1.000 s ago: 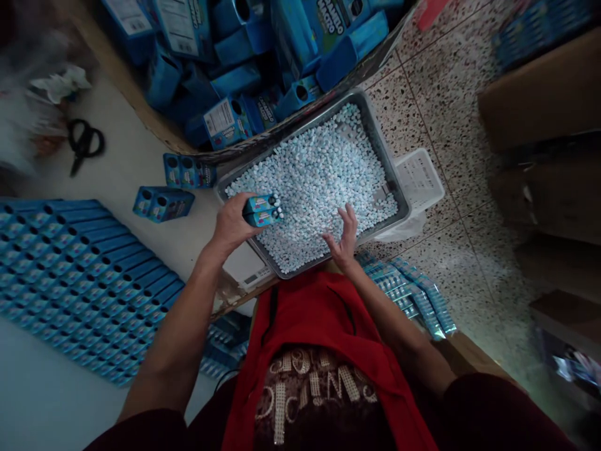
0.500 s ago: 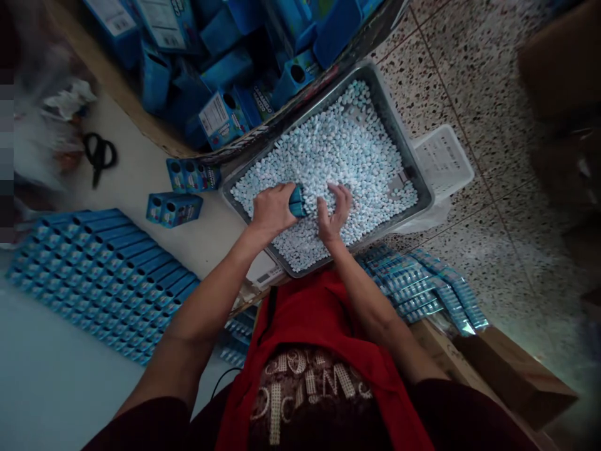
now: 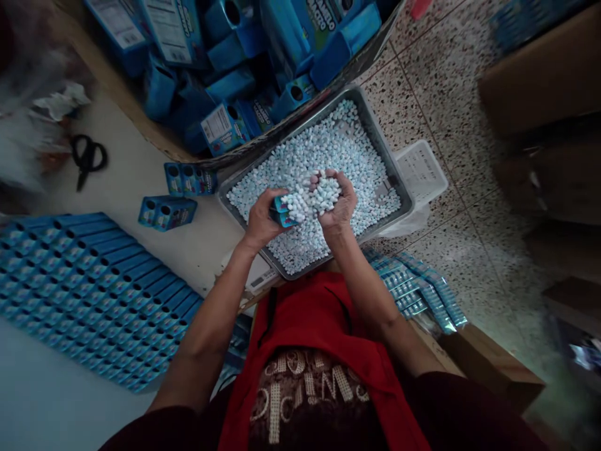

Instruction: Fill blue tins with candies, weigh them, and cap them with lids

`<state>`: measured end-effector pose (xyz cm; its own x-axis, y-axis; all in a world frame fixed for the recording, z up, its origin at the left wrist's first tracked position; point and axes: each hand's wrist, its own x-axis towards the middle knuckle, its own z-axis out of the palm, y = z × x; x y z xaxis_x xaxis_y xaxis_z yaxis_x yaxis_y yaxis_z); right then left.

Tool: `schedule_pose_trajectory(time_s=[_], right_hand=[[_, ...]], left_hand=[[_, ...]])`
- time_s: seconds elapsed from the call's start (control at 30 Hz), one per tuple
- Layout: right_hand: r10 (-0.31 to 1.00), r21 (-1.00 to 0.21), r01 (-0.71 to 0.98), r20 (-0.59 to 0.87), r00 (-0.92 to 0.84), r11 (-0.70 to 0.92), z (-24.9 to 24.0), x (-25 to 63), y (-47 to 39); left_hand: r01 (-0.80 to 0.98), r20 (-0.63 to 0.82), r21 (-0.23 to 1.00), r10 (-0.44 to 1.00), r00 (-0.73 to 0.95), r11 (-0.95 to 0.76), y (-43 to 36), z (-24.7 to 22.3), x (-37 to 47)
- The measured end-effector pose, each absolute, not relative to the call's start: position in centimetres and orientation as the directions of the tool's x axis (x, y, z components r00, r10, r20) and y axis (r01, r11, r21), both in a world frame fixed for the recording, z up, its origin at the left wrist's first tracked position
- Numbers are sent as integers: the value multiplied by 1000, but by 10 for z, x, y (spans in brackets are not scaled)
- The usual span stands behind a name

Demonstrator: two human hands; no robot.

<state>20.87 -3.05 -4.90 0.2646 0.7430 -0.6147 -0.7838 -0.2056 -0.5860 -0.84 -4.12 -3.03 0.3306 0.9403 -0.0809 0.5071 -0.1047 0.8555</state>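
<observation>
A grey tray holds a layer of small pale blue and white candies. Over its left part, my left hand grips small blue boxes, with candies heaped at their open ends. My right hand is cupped around a pile of candies, close beside the boxes. Left of the tray, two small groups of blue boxes rest on the table.
A large carton full of blue boxes stands behind the tray. Black scissors lie at the left. Rows of stacked blue boxes fill the lower left. Brown cartons stand at the right.
My right hand has come up from the candy layer with a heap in it. The boxes in my left hand have tilted, and candies now cover their openings. The view has shifted slightly.
</observation>
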Motion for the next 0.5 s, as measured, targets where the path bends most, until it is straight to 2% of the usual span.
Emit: schedule_pose_trajectory(time_s=[0.13,0.23,0.3,0.4,0.5], right_hand=[[748,-446,-875,-642,165,-190,-36,214,-29],[730,-343,-910,-680,69,-234,-23,213,-25],[731,-308,-915,-682,22,-260,-14,212,-21],[761,-331,-908,-649,22,-256,-1,213,-14],[796,-428,-868,-602,66,-252,9,214,-10]], left_hand=[[439,109,868,951,288,-232,-44,-41,-22],[434,118,875,965,236,-213,-50,-48,-29],[387,96,900,957,273,-200,-54,-51,-28],[361,19,921,944,329,-145,-57,-55,-21],[389,-53,920,967,249,-50,-54,-60,-17]])
